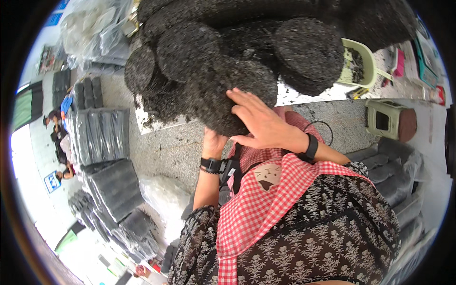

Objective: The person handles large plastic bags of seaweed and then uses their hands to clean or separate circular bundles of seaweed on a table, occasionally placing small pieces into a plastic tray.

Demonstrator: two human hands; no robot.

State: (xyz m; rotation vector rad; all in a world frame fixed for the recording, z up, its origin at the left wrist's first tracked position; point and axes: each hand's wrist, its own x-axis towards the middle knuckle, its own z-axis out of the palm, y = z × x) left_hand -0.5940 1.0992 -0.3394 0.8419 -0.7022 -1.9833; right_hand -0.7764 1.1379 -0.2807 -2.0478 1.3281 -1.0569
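Observation:
Both of my hands are on a dark, round, matted cake of what looks like dried seaweed [221,103] at the table's front edge. My left hand [213,142] grips its near left rim, its fingers partly hidden underneath. Flat across the near right of its top lies my right hand [262,123], fingers apart and thumb beside the rim. Another round cake [188,50] is just behind, and a smaller one [140,71] stands to the left. To the right, a round stack [308,50] sits on the white tabletop [302,99]. Loose dark shreds spill beside the cake.
A pale green scoop [372,67] holds dark crumbs at the right, near a yellow cutter [358,92] and a teal device [425,64]. Below stands a green plastic stool [386,119]. Plastic-wrapped dark bundles [101,135] are piled left; people [58,131] are beyond them.

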